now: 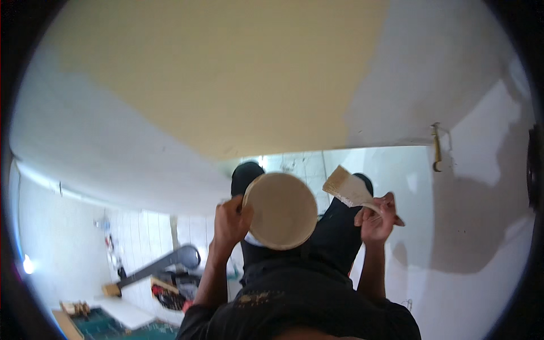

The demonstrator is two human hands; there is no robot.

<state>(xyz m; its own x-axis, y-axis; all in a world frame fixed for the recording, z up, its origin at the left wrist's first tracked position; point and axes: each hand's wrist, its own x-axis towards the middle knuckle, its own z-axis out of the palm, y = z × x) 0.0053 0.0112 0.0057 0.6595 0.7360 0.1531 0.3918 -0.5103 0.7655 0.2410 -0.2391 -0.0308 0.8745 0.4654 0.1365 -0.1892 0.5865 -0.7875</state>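
My left hand [229,222] grips the rim of a round bucket [281,211], thumb over the edge, in front of my dark trousers. The bucket's inside looks beige; how much paint it holds I cannot tell. To its right, my right hand [379,219] is closed on the handle of a wide paintbrush [352,190]. Its bristles point up and left, tan at the tip, and stay apart from the bucket. Ahead stands a wall [238,73] with a large yellow-beige painted patch; whitish surface shows on both sides of it. Neither the brush nor my hands touch the wall.
A brass-coloured metal fitting [436,148] sticks out at the right wall corner. Behind on the left, a long dark case-like object [161,266] lies on the white tiled floor [139,229], near a dark pile with red bits [168,293] and a green surface [105,324].
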